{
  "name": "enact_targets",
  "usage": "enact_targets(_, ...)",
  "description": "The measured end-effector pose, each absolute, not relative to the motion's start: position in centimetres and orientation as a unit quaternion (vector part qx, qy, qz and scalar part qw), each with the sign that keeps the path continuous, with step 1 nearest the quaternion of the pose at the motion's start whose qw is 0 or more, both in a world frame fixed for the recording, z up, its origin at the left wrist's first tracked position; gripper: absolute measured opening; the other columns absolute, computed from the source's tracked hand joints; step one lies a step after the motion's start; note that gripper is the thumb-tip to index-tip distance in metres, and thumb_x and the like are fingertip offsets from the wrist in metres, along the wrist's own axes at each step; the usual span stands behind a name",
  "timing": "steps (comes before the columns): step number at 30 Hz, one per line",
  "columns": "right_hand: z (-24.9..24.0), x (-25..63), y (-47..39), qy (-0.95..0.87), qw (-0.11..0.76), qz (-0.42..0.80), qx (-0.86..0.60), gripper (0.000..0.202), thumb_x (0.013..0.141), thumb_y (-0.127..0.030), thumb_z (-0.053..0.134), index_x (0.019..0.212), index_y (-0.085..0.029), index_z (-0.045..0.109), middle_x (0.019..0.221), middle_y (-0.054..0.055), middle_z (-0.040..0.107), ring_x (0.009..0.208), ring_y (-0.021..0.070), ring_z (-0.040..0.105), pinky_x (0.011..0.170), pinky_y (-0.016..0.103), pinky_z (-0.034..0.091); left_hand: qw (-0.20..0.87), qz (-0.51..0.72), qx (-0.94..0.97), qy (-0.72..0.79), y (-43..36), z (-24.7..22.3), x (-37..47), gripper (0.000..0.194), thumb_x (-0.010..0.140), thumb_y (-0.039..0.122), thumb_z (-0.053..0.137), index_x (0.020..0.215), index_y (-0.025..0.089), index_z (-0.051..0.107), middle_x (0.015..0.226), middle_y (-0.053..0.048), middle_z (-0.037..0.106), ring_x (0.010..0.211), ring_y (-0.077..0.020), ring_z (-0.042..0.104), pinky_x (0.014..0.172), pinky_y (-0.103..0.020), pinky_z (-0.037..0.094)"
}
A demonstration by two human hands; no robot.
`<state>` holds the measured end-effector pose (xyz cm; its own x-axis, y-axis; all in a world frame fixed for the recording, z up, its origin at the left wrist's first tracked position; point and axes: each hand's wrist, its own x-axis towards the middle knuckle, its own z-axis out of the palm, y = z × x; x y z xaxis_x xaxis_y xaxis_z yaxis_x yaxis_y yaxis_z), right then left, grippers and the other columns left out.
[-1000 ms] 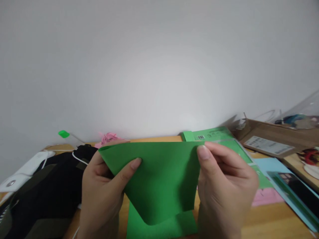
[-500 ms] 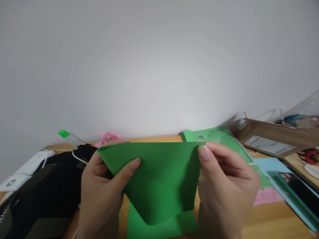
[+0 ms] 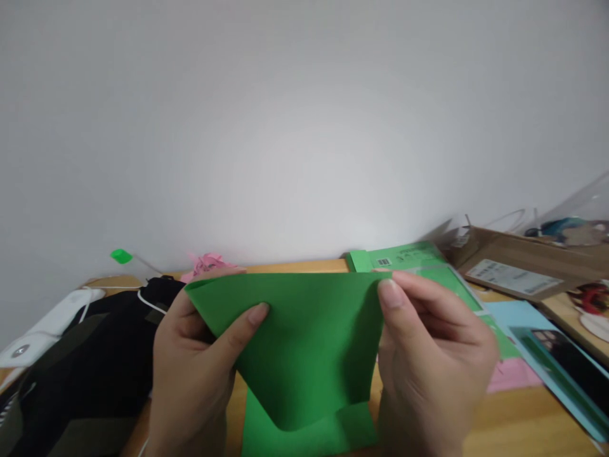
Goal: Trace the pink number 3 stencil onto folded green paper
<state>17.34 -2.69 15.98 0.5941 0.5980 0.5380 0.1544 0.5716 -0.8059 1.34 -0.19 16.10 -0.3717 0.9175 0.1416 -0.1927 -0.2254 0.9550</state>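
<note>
A folded sheet of green paper (image 3: 314,343) is held up in front of me, its fold along the top. My left hand (image 3: 200,355) grips its left part, thumb on the near face and the other fingers behind it. At the top right corner, my right hand (image 3: 428,355) pinches the paper between thumb and index finger. Beneath the held sheet, another green sheet (image 3: 304,443) lies on the wooden table (image 3: 518,425).
Dark cloth (image 3: 95,362) and a white device (image 3: 42,327) lie at left. Behind is crumpled pink paper (image 3: 209,263). At right are a green package (image 3: 413,255), a cardboard box (image 3: 528,257), light blue paper (image 3: 507,314) and a dark phone-like object (image 3: 571,358).
</note>
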Motion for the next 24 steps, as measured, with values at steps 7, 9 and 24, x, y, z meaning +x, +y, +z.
enact_targets(7, 15.93, 17.35, -2.71, -0.425, 0.776, 0.13, -0.447, 0.022, 0.08, -0.02, 0.076, 0.095, -0.036, 0.077, 0.078, -0.005, 0.077, 0.063, 0.0107, 0.071, 0.056, 0.021, 0.061, 0.402, 0.684, 0.38, 0.476, -0.34, 15.99, 1.49, 0.041, 0.05, 0.024, 0.092, 0.087, 0.027, 0.074, 0.073, 0.004, 0.076, 0.058, -0.0138, 0.071, 0.054, -0.017, 0.06)
enact_targets(9, 15.95, 17.33, -2.74, -0.425, 0.775, 0.122, -0.452, 0.019, 0.08, -0.021, 0.077, 0.094, -0.034, 0.077, 0.078, -0.004, 0.077, 0.062, 0.0112, 0.071, 0.056, 0.021, 0.061, 0.404, 0.684, 0.384, 0.471, -0.29, 15.9, 1.38, 0.041, 0.05, 0.024, 0.092, 0.086, 0.027, 0.074, 0.072, 0.004, 0.075, 0.058, -0.0137, 0.071, 0.053, -0.017, 0.06)
enact_targets(24, 16.19, 17.31, -2.61, -0.426, 0.78, 0.127, -0.44, 0.02, 0.08, -0.02, 0.076, 0.092, -0.035, 0.078, 0.075, -0.005, 0.076, 0.06, 0.0106, 0.07, 0.053, 0.02, 0.059, 0.403, 0.682, 0.396, 0.465, -0.17, 15.71, 1.2, 0.041, 0.052, 0.023, 0.092, 0.088, 0.028, 0.074, 0.074, 0.004, 0.076, 0.059, -0.0131, 0.071, 0.056, -0.017, 0.061)
